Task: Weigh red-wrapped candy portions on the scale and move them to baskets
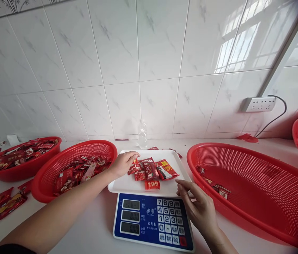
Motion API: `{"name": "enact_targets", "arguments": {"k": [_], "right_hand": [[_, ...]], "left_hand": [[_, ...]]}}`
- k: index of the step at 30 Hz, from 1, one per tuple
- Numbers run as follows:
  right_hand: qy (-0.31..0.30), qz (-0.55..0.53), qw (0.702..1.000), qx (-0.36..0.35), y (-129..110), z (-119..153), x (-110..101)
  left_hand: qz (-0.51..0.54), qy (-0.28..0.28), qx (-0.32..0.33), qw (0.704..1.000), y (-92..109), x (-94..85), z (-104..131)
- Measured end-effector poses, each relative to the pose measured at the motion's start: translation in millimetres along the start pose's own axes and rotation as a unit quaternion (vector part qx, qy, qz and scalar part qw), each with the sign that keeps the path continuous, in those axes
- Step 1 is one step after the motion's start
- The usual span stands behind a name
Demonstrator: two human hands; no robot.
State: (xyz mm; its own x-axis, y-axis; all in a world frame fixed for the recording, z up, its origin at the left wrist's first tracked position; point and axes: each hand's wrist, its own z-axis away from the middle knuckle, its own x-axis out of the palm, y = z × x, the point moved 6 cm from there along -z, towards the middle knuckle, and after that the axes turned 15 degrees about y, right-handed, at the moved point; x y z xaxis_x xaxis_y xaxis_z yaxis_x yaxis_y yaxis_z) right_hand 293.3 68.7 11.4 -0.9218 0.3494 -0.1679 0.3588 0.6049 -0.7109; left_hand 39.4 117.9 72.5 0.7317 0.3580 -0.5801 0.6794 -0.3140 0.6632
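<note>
As the left hand (pixel 124 163) extends over the left side of the white weighing tray (pixel 174 164), its fingers pressed together beside the red snack packets (pixel 151 171), the right hand (pixel 199 201) hangs by the tray's near right corner, fingers loosely bent. The digital price scale (pixel 153 220) stands on the white counter (pixel 96 225), between red mesh baskets (pixel 244 160), before marbled wall tiles (pixel 119 53). Its blue panel reads "志准" and "家用款"; keys read "计数", "取样", "动态".

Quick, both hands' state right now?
Left hand: loosely open above the tray, nothing visibly held.
Right hand: fingers curled near tray's edge, grip unclear.
</note>
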Motion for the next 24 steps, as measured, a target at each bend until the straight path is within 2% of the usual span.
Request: {"name": "enact_targets", "arguments": {"k": [3, 6, 7, 9, 12, 15, 17, 19, 22, 24], "right_hand": [[0.006, 0.009, 0.999, -0.034, -5, 0, -1], [0.033, 0.024, 0.989, -0.143, -25, -1, -5], [0.035, 0.023, 0.982, -0.185, -33, 0, -6], [0.020, 0.014, 0.968, -0.251, -48, 3, -5], [-0.024, -0.003, 0.955, -0.297, -60, 6, 0], [-0.053, -0.052, 0.945, -0.317, -66, 10, 2], [-0.049, -0.075, 0.947, -0.308, -64, 10, 1], [-0.025, -0.065, 0.960, -0.270, -56, 6, -2], [0.039, -0.026, 0.981, -0.190, -40, -1, -11], [0.077, -0.005, 0.984, -0.158, -32, -2, -16]], "left_hand": [[0.003, 0.034, 0.000, 0.999, 6, -10.6, 4], [0.004, 0.065, 0.037, 0.997, 26, -13.0, 20], [0.002, 0.078, 0.077, 0.994, 38, -11.0, 29], [-0.007, 0.107, 0.203, 0.973, 67, -2.7, 52], [-0.038, 0.112, 0.379, 0.918, 107, 20.6, 93], [-0.032, 0.099, 0.452, 0.886, 127, 38.0, 115], [-0.010, 0.090, 0.455, 0.886, 129, 40.4, 115], [-0.008, 0.087, 0.425, 0.901, 123, 37.6, 104], [-0.085, 0.066, 0.335, 0.936, 98, 35.1, 78], [-0.163, 0.044, 0.276, 0.946, 79, 36.0, 65]]}}
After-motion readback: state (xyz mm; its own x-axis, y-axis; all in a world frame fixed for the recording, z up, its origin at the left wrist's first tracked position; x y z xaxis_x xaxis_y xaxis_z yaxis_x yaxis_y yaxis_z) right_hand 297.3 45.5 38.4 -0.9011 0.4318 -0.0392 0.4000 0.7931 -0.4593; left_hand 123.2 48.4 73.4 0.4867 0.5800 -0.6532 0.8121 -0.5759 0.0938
